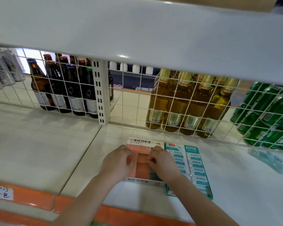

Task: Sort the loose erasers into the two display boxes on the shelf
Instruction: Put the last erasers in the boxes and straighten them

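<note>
While both hands work over the white shelf (235, 176), the action sits close to its front edge, right of the seam between the two shelf panels. The left hand (117, 162) has its fingers curled down into the pink-and-grey display box (145, 141), and the right hand (162, 160) mirrors it from the other side, fingertips bent inward. Between them lie the pink erasers (142, 167), stacked in rows inside that box; both hands are touching the rows, the fingers curled onto them, though I cannot tell exactly which single eraser either one pinches. Grey erasers (155, 176) run down the box's right column, partly under the right wrist. Just beside it, touching on the right, stands the teal display box (189, 148), packed with white-and-teal wrapped erasers (194, 163) in two columns. Further right on the shelf, well apart from the boxes, lies a blurred heap of loose teal-wrapped erasers (273, 160), near the wire grid. Behind the white wire grid (137, 101) at the back edge stand brown bottles (59, 88) to the left of the slotted upright post, golden bottles (186, 103) to the right, and green cans (268, 115) at the far right. An orange price strip (31, 199) runs along the front edge, with a handwritten label at the left.
</note>
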A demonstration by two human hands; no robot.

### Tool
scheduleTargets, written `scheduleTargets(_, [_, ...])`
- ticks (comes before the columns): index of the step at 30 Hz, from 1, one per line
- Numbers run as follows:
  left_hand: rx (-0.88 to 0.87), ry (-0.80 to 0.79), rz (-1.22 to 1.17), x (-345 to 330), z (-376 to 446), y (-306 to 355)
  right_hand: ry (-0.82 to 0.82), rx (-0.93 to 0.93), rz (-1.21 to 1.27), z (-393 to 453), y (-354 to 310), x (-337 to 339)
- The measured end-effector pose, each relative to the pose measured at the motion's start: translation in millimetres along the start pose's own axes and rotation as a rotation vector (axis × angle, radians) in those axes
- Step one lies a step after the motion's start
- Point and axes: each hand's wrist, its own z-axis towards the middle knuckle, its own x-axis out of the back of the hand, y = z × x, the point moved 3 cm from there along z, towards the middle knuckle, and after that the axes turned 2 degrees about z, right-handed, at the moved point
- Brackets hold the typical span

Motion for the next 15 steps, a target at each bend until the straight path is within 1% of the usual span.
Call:
scheduleTargets(6, [0.029,-0.029,-0.033,1.1,1.2,-2.8,-0.02,-0.01,0.036,3.0,1.3,4.5])
scheduleTargets(9, [0.054,-0.04,-0.101,2.9,4.0,-1.3,0.0,-0.042,0.083,1.7,4.9,8.5])
scheduleTargets(11, [0.059,-0.019,-0.143,4.8,5.4,0.7,0.023,-0.05,0.104,-2.0,10.0,15.3])
scheduleTargets(15, [-0.003,-0.028,-0.137,6.0,7.5,16.5,0.065,-0.107,0.136,-12.3,26.2,32.8])
